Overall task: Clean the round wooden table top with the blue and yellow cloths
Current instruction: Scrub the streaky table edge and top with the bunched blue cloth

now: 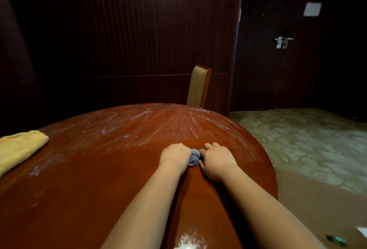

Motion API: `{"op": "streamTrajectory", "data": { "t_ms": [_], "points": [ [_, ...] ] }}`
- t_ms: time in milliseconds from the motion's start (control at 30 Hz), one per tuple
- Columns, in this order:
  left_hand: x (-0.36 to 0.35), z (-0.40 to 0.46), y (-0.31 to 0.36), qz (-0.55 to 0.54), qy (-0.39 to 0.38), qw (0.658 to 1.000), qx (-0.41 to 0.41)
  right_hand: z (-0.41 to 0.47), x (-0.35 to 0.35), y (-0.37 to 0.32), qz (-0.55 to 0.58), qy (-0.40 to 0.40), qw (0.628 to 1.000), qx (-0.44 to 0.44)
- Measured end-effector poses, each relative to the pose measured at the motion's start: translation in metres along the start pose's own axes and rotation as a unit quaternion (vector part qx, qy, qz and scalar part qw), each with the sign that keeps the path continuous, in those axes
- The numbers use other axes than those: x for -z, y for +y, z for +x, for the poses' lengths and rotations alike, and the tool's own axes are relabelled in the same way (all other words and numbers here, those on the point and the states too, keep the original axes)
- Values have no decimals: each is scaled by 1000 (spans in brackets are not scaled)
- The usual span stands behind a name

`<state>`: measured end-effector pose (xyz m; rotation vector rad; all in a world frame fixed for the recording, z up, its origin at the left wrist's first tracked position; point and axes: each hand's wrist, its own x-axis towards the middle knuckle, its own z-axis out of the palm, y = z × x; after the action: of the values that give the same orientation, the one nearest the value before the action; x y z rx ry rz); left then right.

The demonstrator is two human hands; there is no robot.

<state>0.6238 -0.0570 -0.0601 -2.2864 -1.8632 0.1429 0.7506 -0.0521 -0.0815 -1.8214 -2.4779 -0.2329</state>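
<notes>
The round wooden table top [95,173] fills the lower half of the view, reddish brown and glossy, with whitish streaks across its far part. A small bunched blue cloth [194,157] lies on it right of centre. My left hand [174,156] grips the cloth's left side and my right hand [216,161] grips its right side, both pressed to the wood. Most of the cloth is hidden between the hands. A folded yellow cloth [18,147] rests at the table's far left edge, apart from both hands.
A padded chair back [198,87] stands just behind the table's far edge. Dark ribbed wall panels lie beyond, and a dark door with a metal handle [283,41] is at the right. Patterned floor [309,141] lies right of the table.
</notes>
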Motion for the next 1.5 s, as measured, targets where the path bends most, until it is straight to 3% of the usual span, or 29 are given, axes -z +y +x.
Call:
{"op": "streamTrajectory", "data": {
  "t_ms": [667,1200,1500],
  "points": [
    [-26,110,-40,-28,30,999,-12,107,-25,23,11,15,999,-34],
    [-1,-4,6,12,14,1000,-12,-21,-3,10,19,9,1000,-16],
    [3,-38,31,3,9,999,-51,-72,11,31,6,-24,1000,-5]
  ]
}}
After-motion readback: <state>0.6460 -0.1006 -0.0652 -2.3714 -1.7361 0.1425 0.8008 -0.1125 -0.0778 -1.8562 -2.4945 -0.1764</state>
